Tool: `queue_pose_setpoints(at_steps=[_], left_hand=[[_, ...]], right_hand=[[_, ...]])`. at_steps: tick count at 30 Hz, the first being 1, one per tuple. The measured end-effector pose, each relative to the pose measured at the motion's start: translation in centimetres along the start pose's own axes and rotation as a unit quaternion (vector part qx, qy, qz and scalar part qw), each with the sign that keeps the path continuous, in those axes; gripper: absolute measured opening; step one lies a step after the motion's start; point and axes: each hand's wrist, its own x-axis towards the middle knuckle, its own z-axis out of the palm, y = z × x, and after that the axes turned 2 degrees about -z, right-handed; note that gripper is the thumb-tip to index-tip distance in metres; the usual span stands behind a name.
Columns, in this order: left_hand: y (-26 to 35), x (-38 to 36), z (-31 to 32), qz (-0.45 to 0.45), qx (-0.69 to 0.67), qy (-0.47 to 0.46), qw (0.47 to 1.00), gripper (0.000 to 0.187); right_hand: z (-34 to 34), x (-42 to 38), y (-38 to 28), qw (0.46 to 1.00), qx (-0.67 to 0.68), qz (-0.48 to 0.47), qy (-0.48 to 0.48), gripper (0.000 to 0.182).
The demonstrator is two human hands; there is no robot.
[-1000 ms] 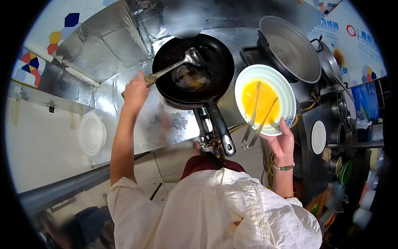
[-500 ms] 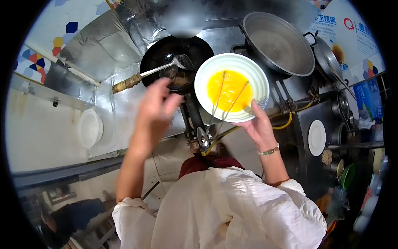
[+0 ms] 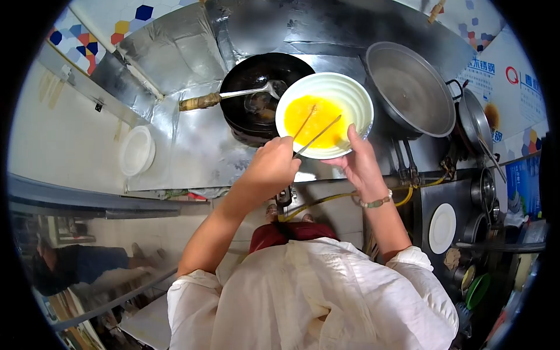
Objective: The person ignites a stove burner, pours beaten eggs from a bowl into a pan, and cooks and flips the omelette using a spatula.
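The right hand (image 3: 363, 166) is gripping the rim of a white bowl of beaten egg (image 3: 324, 115), holding it just above the black wok (image 3: 256, 93). The left hand (image 3: 273, 166) is pinching chopsticks (image 3: 312, 133) whose tips are dipping into the egg.

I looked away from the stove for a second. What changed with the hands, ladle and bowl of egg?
The left hand let go of the wooden-handled metal ladle, came across to the white bowl of beaten yellow egg and took hold of the chopsticks in it. The right hand carried the bowl left, to the edge of the black wok. The ladle stayed resting in the wok; the right hand kept holding the bowl.
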Motion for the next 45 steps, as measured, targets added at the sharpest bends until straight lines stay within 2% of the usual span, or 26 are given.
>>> queue_pose_setpoints(at_steps=[3, 8, 9, 16, 18, 19, 24, 32, 34, 38, 40, 45], left_hand=[[-2.1, -0.5, -0.3, 0.018, -0.072, 0.046, 0.996, 0.033], [-5.4, -0.3, -1.7, 0.024, -0.104, 0.062, 0.992, 0.030], [-6.0, 0.1, -1.8, 0.026, -0.084, 0.053, 0.995, 0.030], [-9.5, 1.9, -3.3, 0.022, -0.036, 0.056, 0.998, 0.028], [-10.5, 2.3, -3.5, 0.041, -0.017, 0.094, 0.995, 0.010], [-10.9, 2.5, -3.9, 0.022, -0.009, 0.068, 0.997, 0.027], [-12.3, 3.1, -4.7, 0.023, -0.010, 0.079, 0.997, 0.028], [-13.7, 3.8, -5.3, 0.003, -0.005, 0.084, 0.996, 0.030], [-14.3, 4.0, -4.9, 0.038, -0.025, 0.119, 0.992, 0.030], [-14.6, 4.1, -4.8, 0.047, -0.021, 0.131, 0.990, 0.030], [-14.7, 4.2, -4.7, 0.065, -0.061, 0.149, 0.985, 0.028], [-14.2, 4.2, -5.0, 0.070, -0.059, 0.149, 0.985, 0.028]], right_hand=[[0.7, 0.9, -0.4, 1.000, -0.027, -0.003, 0.003, 0.053], [1.9, 2.7, -0.5, 0.998, -0.041, 0.022, 0.040, 0.052], [2.3, 2.9, -0.5, 0.995, -0.088, 0.010, 0.036, 0.059], [3.9, 5.5, 0.0, 0.994, -0.099, 0.010, 0.041, 0.054], [4.5, 6.2, 0.2, 0.994, -0.103, 0.006, 0.032, 0.054], [4.7, 6.4, 0.3, 0.994, -0.104, 0.007, 0.035, 0.054], [5.1, 7.6, 0.8, 0.989, -0.143, 0.015, 0.031, 0.059], [6.1, 9.2, 1.0, 0.991, -0.133, 0.005, 0.029, 0.055], [6.2, 9.4, 0.8, 0.990, -0.136, 0.000, 0.026, 0.055], [6.4, 9.7, 0.4, 0.989, -0.147, -0.009, 0.028, 0.054], [6.3, 9.7, 0.1, 0.989, -0.147, -0.016, 0.028, 0.053], [5.8, 9.9, -0.4, 0.990, -0.136, -0.014, 0.016, 0.050]])
